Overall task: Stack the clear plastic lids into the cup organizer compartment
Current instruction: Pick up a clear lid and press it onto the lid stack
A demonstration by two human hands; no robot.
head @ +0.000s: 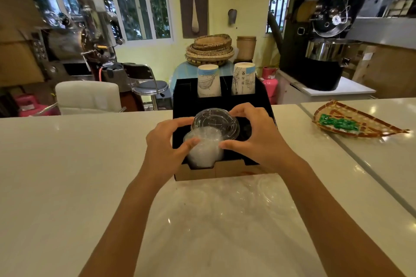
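Observation:
A black cup organizer (pixel 258 96) stands on the white counter, its front edge brown cardboard. In its front left compartment sits a stack of clear plastic lids (pixel 203 153). One clear lid (pixel 215 122) is tilted on top of that stack. My left hand (pixel 167 139) grips the left side of the stack, thumb on its front. My right hand (pixel 252 135) holds the right side, fingers curled over the top lid's far rim. More clear lids (pixel 247 195) lie loose on the counter in front of the organizer, hard to make out.
Two stacks of paper cups (pixel 208 81) (pixel 244 78) stand upside down in the organizer's rear compartments. A woven tray (pixel 358 122) with green packets lies at the right. A seam (pixel 360 159) splits the counter at right. Chairs and coffee roasters stand beyond the counter.

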